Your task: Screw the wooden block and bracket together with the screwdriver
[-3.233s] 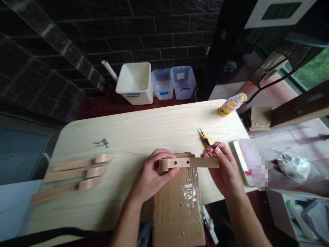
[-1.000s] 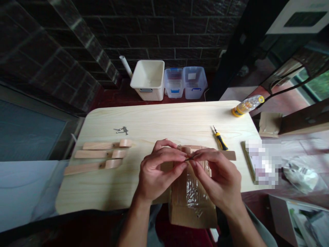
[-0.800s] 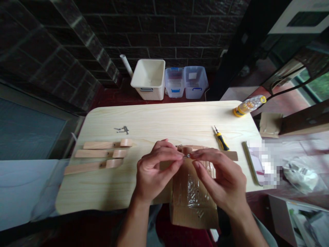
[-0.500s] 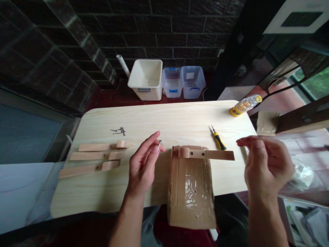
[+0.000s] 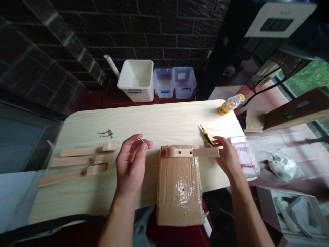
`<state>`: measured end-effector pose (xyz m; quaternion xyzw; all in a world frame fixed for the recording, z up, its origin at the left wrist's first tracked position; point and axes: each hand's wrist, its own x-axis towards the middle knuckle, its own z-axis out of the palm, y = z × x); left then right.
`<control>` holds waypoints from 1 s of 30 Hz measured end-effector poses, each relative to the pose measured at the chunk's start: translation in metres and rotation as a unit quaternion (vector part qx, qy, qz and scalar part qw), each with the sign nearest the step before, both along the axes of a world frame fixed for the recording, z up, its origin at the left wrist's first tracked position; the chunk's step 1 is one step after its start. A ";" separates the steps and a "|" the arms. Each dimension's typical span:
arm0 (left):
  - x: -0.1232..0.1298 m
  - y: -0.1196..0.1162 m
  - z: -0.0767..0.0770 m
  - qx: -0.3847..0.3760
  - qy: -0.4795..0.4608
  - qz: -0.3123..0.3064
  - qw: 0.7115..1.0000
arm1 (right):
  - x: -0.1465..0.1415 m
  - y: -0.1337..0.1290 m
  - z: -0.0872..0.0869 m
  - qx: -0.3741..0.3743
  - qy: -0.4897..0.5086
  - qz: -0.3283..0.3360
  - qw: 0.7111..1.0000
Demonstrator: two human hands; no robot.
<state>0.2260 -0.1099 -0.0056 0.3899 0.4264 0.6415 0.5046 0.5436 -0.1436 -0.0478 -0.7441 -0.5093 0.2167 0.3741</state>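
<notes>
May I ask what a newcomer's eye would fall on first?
Probably the taped cardboard at the table's near edge, with a wooden piece across its far end. Next, the yellow-black screwdriver by the right hand, and the metal fastener pinched in the left hand.

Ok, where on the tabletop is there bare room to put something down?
Widest: the far middle of the table, between the small metal pieces and the screwdriver, beyond the left hand. Another patch lies between the three wooden pieces and the near edge. Crowded: the right side, where the screwdriver, right hand and wooden strip bunch together.
</notes>
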 end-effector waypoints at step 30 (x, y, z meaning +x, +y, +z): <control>0.061 0.038 0.080 0.285 0.442 -0.217 0.823 | -0.028 0.020 0.020 0.155 0.476 -0.195 0.843</control>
